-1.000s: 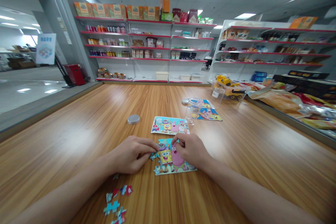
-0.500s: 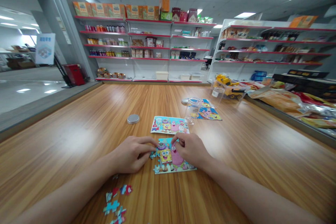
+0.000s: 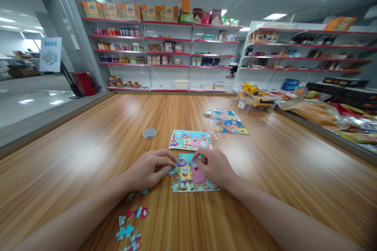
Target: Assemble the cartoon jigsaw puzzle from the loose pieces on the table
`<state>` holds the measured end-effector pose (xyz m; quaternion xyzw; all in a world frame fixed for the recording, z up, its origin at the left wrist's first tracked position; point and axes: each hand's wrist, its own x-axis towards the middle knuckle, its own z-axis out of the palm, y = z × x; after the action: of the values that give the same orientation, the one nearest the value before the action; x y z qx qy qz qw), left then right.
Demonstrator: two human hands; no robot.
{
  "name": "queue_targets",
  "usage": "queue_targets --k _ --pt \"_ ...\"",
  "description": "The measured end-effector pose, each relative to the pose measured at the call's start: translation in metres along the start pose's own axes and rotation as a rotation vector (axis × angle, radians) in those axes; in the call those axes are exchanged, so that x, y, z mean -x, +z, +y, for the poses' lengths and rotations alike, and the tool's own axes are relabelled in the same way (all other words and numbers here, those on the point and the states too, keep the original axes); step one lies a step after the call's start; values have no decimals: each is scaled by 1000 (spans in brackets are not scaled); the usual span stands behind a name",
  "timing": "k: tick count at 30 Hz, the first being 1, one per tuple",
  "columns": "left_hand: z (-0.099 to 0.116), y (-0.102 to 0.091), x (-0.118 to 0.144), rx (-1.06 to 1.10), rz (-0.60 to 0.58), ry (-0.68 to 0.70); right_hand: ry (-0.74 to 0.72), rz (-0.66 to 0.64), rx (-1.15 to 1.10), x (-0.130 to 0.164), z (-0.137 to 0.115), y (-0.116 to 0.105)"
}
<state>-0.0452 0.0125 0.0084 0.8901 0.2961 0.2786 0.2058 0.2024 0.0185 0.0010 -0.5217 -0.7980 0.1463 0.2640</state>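
A partly assembled jigsaw puzzle (image 3: pixel 185 174) with a yellow square character and a pink one lies flat between my hands. My left hand (image 3: pixel 151 169) is at its left edge, thumb and fingers closed around a small blue puzzle piece (image 3: pixel 171 171), partly hidden by the fingertips. On the puzzle's right side rests my right hand (image 3: pixel 215 168), fingers curled and index fingertip pressing the pink character; the hand covers part of the picture. Just beyond lies a reference picture card (image 3: pixel 191 140). Several loose puzzle pieces (image 3: pixel 125 232) are scattered near my left forearm.
A round metal lid (image 3: pixel 149 133) lies at the left of the card. A clear plastic jar (image 3: pixel 218 120) stands beyond my right hand, beside another picture sheet (image 3: pixel 235 127). Farther right are a bin of yellow toy trucks (image 3: pixel 259 98) and bagged goods (image 3: pixel 318 115).
The puzzle has shifted slightly away from me, with both hands still at it. My left hand has moved a little forward, uncovering more of the loose pieces beside its wrist.
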Motion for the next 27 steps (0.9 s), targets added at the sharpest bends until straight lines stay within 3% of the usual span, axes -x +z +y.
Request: queue_targets --k 6,12,14,18,23,27 --pt "-12 -4 1 306 115 -358 5 -3 -15 0 1 0" --pt "-19 -4 3 305 104 -385 -2 -2 -19 0 1 0" --pt "-20 -11 4 346 48 -371 -3 0 -13 1 1 0" --pt "-22 -33 9 422 -188 -346 1 -2 -7 1 1 0" --pt "-13 -45 9 341 -456 -269 -1 -8 -12 0 1 -1" --pt "-10 -38 7 275 -475 -275 2 -2 -6 0 0 0"
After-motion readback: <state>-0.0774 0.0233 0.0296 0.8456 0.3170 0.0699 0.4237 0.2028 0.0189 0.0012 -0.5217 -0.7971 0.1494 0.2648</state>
